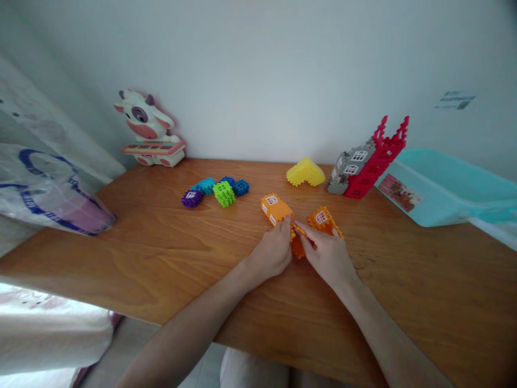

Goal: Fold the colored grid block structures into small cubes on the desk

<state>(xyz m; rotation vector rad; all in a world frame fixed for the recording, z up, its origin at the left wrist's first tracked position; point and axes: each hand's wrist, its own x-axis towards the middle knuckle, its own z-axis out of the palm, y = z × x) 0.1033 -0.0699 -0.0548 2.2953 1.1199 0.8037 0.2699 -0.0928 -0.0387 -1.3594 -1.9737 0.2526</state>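
Note:
My left hand (278,249) is closed around the near end of an orange block structure (276,208) made of interlocking panels with white window prints. In my right hand (325,249), thumb and fingers pinch a thin orange panel (299,229), seen edge-on against the near end of that structure; whether the two are joined cannot be made out. Just beyond my right hand lies another orange piece (323,217) with white windows, partly covered by the hand. Between both hands an orange toothed part (298,248) shows low at the tabletop.
Small purple (191,198), green (224,194) and blue blocks (241,187) lie left of centre. A yellow block shape (306,171) and a grey-and-red tower (367,161) stand near the wall. Right is a turquoise bin (448,188); left are a cow keyboard toy (151,132) and a plastic bag (60,194).

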